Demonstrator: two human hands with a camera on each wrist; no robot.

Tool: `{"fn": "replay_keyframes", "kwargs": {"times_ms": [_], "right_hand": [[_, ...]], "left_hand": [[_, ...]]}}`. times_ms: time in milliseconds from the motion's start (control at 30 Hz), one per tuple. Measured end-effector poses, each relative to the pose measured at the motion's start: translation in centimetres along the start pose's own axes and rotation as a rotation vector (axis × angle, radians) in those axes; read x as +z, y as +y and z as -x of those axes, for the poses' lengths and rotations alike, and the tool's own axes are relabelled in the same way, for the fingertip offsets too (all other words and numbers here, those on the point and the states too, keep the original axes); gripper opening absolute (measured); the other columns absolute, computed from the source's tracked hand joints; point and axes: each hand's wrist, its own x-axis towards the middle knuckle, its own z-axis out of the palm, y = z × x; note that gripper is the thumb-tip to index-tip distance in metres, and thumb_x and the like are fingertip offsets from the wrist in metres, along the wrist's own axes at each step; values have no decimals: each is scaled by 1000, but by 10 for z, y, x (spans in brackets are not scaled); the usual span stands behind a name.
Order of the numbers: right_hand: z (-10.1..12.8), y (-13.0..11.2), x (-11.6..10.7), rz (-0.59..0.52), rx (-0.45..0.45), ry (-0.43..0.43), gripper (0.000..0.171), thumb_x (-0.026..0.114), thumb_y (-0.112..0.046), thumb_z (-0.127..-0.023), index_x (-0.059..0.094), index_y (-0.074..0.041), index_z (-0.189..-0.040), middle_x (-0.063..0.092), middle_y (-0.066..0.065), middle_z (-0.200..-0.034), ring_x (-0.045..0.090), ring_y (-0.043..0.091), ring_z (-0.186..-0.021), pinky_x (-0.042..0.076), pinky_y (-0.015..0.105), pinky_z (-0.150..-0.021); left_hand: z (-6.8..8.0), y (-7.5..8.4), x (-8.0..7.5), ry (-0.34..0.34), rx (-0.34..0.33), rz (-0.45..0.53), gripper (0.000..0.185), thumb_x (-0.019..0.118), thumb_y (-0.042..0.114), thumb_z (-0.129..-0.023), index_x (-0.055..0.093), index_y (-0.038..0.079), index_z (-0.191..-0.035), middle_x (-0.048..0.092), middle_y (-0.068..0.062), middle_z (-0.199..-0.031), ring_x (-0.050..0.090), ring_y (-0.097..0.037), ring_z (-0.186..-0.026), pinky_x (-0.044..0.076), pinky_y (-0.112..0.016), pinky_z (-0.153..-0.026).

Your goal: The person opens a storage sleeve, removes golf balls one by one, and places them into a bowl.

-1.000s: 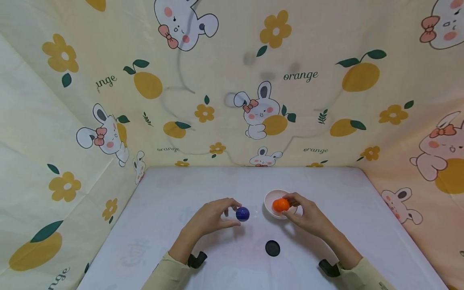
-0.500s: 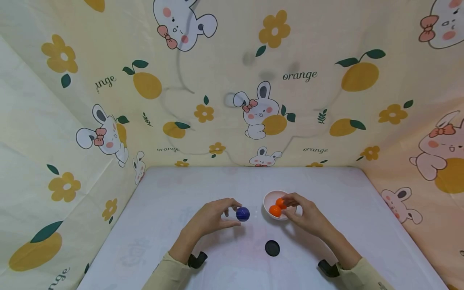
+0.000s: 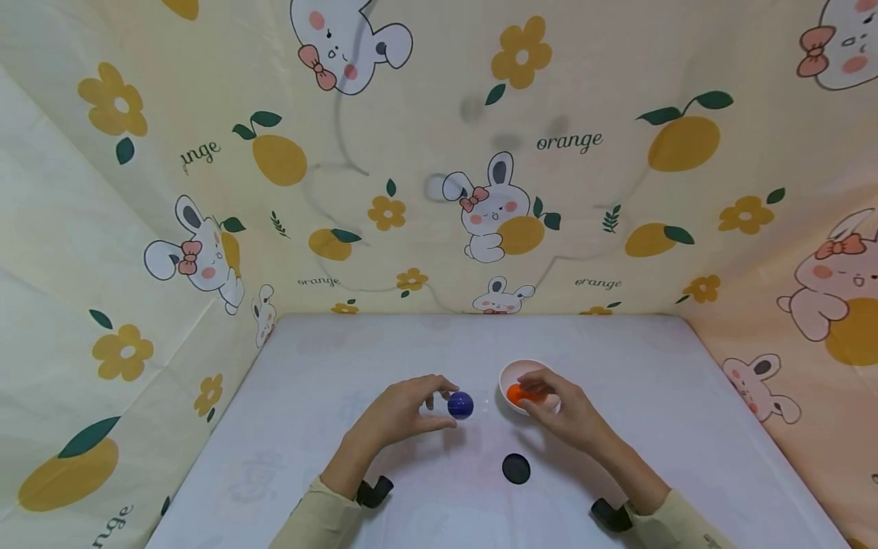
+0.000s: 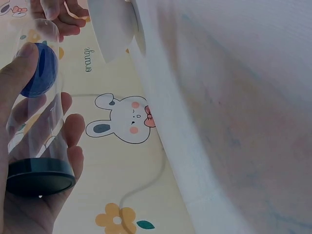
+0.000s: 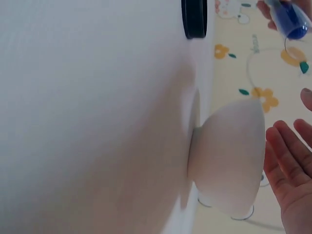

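Observation:
My left hand (image 3: 439,404) grips a clear plastic tube (image 4: 36,131) with a dark cap (image 4: 39,175) on one end and a blue ball (image 3: 459,405) inside it. In the left wrist view the thumb and fingers (image 4: 68,131) wrap round the tube and the blue ball (image 4: 39,70). A small white bowl (image 3: 507,375) stands just right of it. My right hand (image 3: 535,393) reaches into the bowl, fingers curled over an orange ball (image 3: 514,394). The right wrist view shows the bowl (image 5: 229,156) from the side with my fingers (image 5: 287,161) beside it.
A black round lid (image 3: 516,469) lies flat on the white table (image 3: 384,343), nearer me than the bowl; it also shows as the black lid (image 5: 194,18) at the top of the right wrist view. Printed cloth walls (image 3: 439,191) close in the table at the back and both sides.
My right hand lowered an orange ball into the bowl and shifted slightly left over it; two orange balls showed briefly, now one. The left hand and tube stayed still.

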Motion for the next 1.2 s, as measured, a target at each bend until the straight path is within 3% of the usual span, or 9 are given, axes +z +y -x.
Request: {"fn": "replay_keyframes", "kwargs": {"times_ms": [300, 433, 667, 867, 1200], "right_hand": [[-3, -14, 16, -105, -60, 21, 35, 83, 4, -90, 70, -3, -122, 75, 10, -114, 74, 24, -94, 63, 46, -83], [-4, -21, 22, -141, -13, -24, 34, 83, -5, -94, 70, -8, -125, 75, 9, -118, 73, 18, -100, 63, 44, -88], [-5, -30, 29, -200, 38, -85, 37, 83, -19, -97, 67, -20, -130, 74, 4, -124, 72, 23, -108, 60, 41, -96], [-5, -33, 35, -206, 70, -106, 42, 83, -20, -97, 65, -22, -134, 72, 2, -125, 71, 17, -110, 60, 39, -97], [-6, -34, 38, -233, 89, -118, 45, 84, -18, -96, 63, -24, -135, 72, 14, -125, 71, 17, -108, 60, 35, -97]], "left_hand": [[0, -1, -1, 19, 27, -17, 51, 86, 41, -93, 66, 20, -135, 75, 7, -122, 67, -11, -91, 55, -22, -77], [0, -2, 0, 42, 54, -30, 52, 87, 40, -92, 66, 19, -135, 75, 7, -121, 68, -12, -90, 55, -22, -75], [1, -2, -1, 32, 39, -12, 51, 87, 39, -92, 67, 19, -135, 75, 7, -121, 67, -11, -90, 54, -22, -75], [1, -3, 0, 27, 38, -22, 51, 86, 43, -93, 67, 20, -135, 75, 7, -122, 67, -10, -90, 54, -22, -75], [1, -4, 1, 22, 35, -31, 52, 88, 40, -92, 67, 20, -135, 76, 6, -122, 68, -12, -90, 54, -21, -75]]}}
